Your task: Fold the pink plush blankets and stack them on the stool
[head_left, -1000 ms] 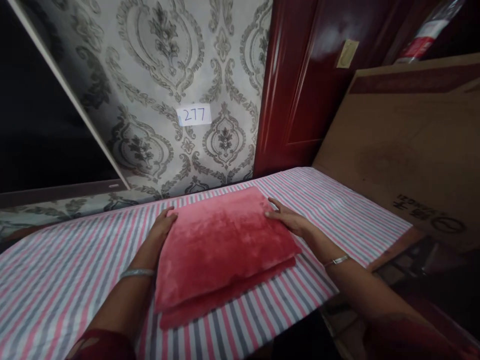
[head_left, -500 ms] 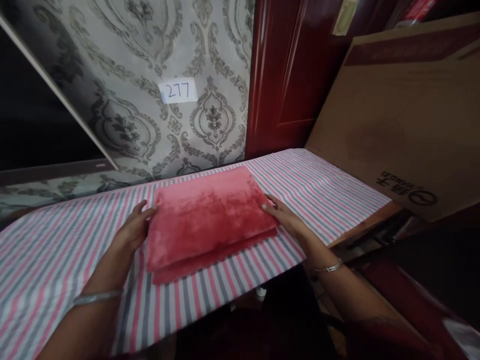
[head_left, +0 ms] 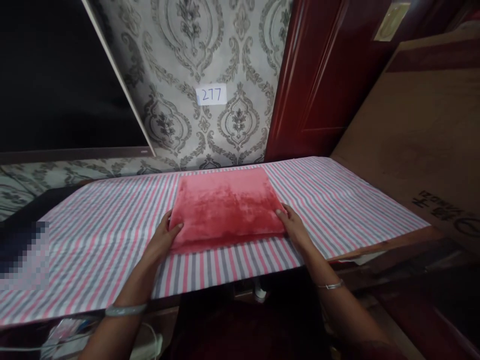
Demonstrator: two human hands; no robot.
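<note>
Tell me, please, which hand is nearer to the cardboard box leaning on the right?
Right. The right hand rests at the red cloth's right edge, toward the cardboard box; the left hand holds the far-side edge.

We see open striped desk (head_left: 112, 220) on both sides of the folded red cloth (head_left: 227, 205); wall (head_left: 225, 60) and cardboard box (head_left: 420, 130) block behind and right

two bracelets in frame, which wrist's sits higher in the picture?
The bracelet on the right wrist: a thin band beside the table edge. The bracelet on the left wrist is wider and sits lower, nearer the bottom of the picture.
</note>
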